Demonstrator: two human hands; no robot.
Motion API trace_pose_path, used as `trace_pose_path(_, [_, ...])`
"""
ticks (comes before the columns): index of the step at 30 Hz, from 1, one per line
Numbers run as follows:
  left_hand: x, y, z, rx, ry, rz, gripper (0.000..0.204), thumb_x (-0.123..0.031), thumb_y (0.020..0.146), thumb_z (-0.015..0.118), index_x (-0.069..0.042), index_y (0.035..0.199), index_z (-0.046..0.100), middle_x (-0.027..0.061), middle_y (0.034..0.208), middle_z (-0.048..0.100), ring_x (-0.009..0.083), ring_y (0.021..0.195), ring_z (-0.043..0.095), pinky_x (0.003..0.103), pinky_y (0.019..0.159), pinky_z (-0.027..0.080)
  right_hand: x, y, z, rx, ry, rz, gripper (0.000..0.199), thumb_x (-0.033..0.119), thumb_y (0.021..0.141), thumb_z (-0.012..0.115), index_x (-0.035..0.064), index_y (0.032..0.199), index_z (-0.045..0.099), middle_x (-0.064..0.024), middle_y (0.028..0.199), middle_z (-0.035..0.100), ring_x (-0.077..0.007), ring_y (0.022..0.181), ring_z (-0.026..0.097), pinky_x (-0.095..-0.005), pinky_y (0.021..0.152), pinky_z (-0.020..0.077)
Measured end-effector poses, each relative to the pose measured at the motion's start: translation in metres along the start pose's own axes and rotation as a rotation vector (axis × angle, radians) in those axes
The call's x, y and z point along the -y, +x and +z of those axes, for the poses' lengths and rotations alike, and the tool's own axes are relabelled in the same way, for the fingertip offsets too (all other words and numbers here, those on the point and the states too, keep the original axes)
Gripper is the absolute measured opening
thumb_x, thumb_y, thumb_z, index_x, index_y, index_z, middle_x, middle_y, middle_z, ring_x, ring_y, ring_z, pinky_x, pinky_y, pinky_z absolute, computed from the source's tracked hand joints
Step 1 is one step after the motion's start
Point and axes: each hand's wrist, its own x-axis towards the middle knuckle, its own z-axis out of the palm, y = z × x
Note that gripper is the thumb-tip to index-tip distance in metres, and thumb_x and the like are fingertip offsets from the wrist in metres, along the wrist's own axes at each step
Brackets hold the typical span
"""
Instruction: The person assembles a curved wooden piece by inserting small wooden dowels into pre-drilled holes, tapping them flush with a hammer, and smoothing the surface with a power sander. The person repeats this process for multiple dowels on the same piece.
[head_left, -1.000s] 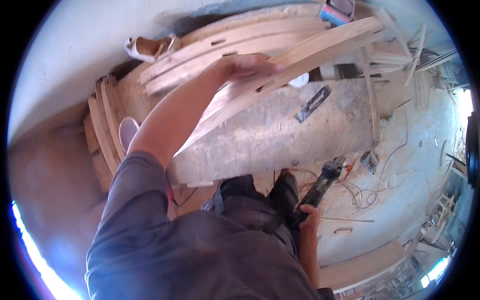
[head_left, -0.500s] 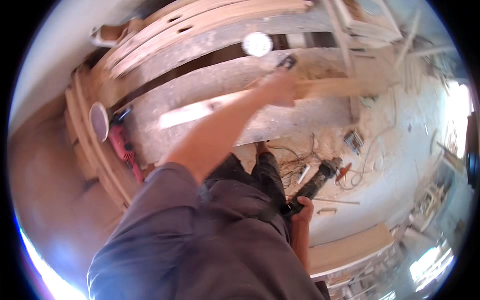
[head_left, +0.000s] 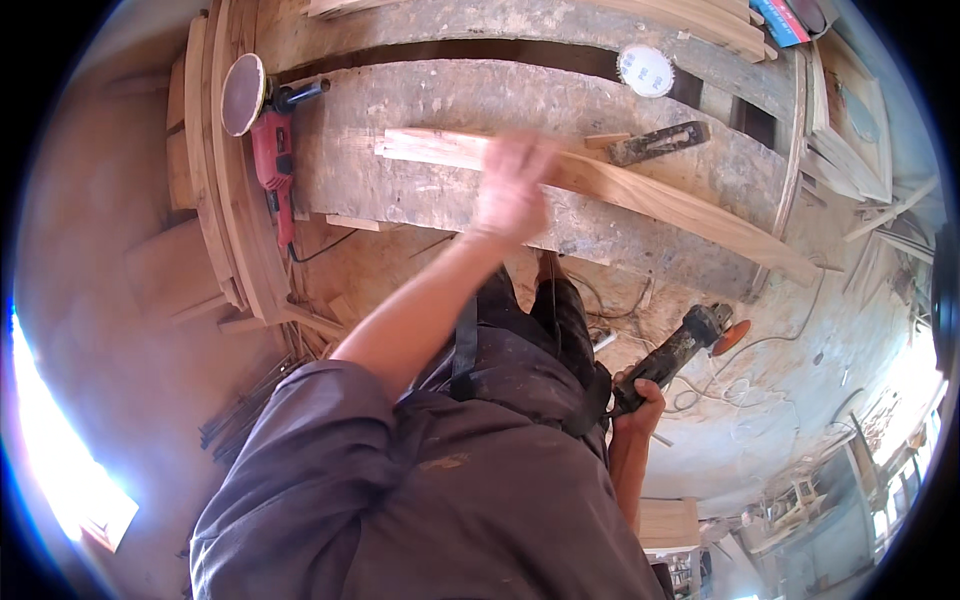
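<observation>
My left hand (head_left: pixel 515 190) reaches over a long, pale wooden piece (head_left: pixel 650 195) on the workbench (head_left: pixel 400 95). Motion smears its fingers, so their grip cannot be made out. Down at my right side, my right hand (head_left: pixel 640 403) is wrapped round the rear body of a dark angle grinder (head_left: pixel 680 350). An orange disc (head_left: pixel 732 337) sits at its far end, over the floor. Just beyond the wooden piece lies a dark, slotted tool (head_left: pixel 660 143), perhaps a hand plane.
A red power tool (head_left: pixel 272 150) with a round pad lies at the bench's left end, beside stacked boards (head_left: pixel 225 150). A white toothed disc (head_left: pixel 646 71) rests near a gap in the bench top. Cords (head_left: pixel 700 395) trail across the dusty floor at right.
The view has turned. My left hand has moved leftward along the wooden piece, away from the dark slotted tool. My right hand still holds the angle grinder.
</observation>
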Motion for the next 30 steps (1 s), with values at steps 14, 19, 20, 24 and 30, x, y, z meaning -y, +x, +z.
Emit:
trace_pose_path(14, [0.166,-0.017,-0.084,0.154,0.242,-0.142,0.063,0.0,0.07,0.069,-0.01,0.132,0.058,0.0115,0.135,0.06,0.0369,0.126,0.053,0.049,0.104,0.047,0.0,0.002,0.015,0.145,-0.11,-0.013,0.048,0.012,0.066,0.064,-0.0023,0.111,0.058,-0.0154,0.085,0.061,-0.0316,0.076,0.064,-0.0442,0.067,0.0558])
trace_pose_path(19, [0.138,-0.089,-0.087,0.08,0.399,-0.034,0.071,-0.005,0.069,0.075,-0.008,0.137,0.054,0.0121,0.153,0.046,0.0411,0.14,0.04,0.052,0.114,0.038,-0.014,-0.01,0.019,0.122,-0.091,-0.047,0.049,0.012,0.066,0.064,-0.0027,0.112,0.058,-0.0162,0.087,0.061,-0.0314,0.077,0.064,-0.0443,0.067,0.0557])
trace_pose_path(20, [0.131,-0.1,-0.091,0.113,0.404,-0.052,0.072,-0.006,0.069,0.076,-0.007,0.138,0.053,0.0123,0.156,0.043,0.0418,0.143,0.037,0.053,0.116,0.036,-0.017,-0.013,0.019,0.128,-0.087,-0.053,0.049,0.012,0.066,0.064,-0.0027,0.112,0.058,-0.0163,0.087,0.061,-0.0313,0.077,0.064,-0.0442,0.068,0.0558])
trace_pose_path(24, [0.122,-0.097,-0.083,0.094,0.338,-0.091,0.074,-0.009,0.069,0.078,-0.008,0.139,0.053,0.0148,0.148,0.047,0.0409,0.141,0.037,0.058,0.118,0.03,-0.029,-0.028,0.019,0.076,-0.074,-0.064,0.048,0.012,0.066,0.065,-0.003,0.111,0.058,-0.0162,0.085,0.061,-0.0312,0.076,0.064,-0.0439,0.068,0.056])
trace_pose_path(30, [0.127,-0.064,-0.052,0.2,0.151,0.192,0.055,-0.004,0.069,0.073,-0.004,0.123,0.059,0.0118,0.13,0.061,0.0343,0.128,0.054,0.047,0.106,0.043,-0.058,-0.041,0.01,0.06,-0.073,-0.05,0.05,0.014,0.065,0.065,-0.0031,0.111,0.058,-0.0158,0.086,0.061,-0.0321,0.076,0.064,-0.0456,0.069,0.0558])
